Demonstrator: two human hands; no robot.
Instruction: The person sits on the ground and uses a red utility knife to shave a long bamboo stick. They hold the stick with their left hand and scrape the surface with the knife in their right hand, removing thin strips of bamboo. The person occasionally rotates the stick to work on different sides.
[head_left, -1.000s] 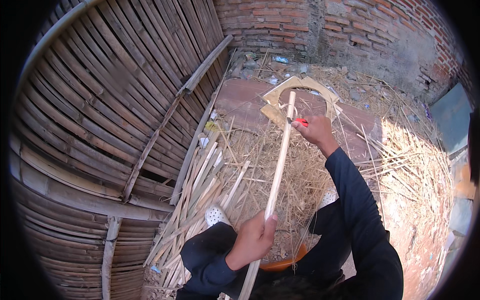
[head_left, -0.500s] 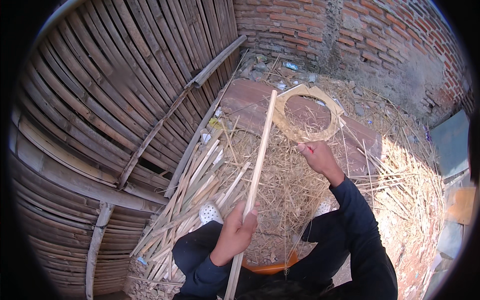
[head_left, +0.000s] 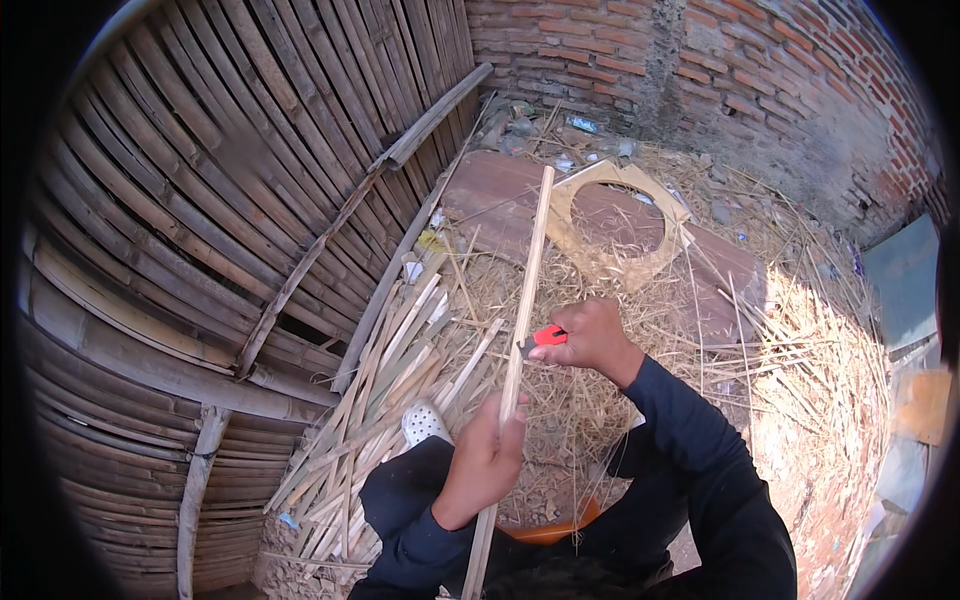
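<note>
Left hand (head_left: 482, 462) is wrapped firmly round a pale split-bamboo strip (head_left: 530, 270), thumb along its right side and fingers curled under, with the back of the hand turned up; its dark-sleeved forearm rises short and steep from the lower edge, leaning a little to the right. On from that fist, the strip runs away from the body, its far end tipped slightly rightward above the littered ground and its near end passing below the wrist toward the lap. Being long, narrow and thin, it is probably light and fairly stiff, with some spring toward the far tip; freshly cut faces could be smooth enough to slide and the edges sharp or splintery, so a hold on the lower part, clear of the cutting tool, seems the sound one, the thumb pressing flat rather than riding an edge. Just right of the strip, the dark front of a red utility knife (head_left: 547, 337) meets or nearly meets its edge, above the left fist; the blade is too small to make out. Right hand (head_left: 595, 335) is clenched round that knife, thumb pointing left, wrist fairly straight, and the right forearm (head_left: 690, 425) slants up and leftward from a bent elbow, nearer the body than the board with a round hole (head_left: 650, 265), which lies on the ground beyond
</note>
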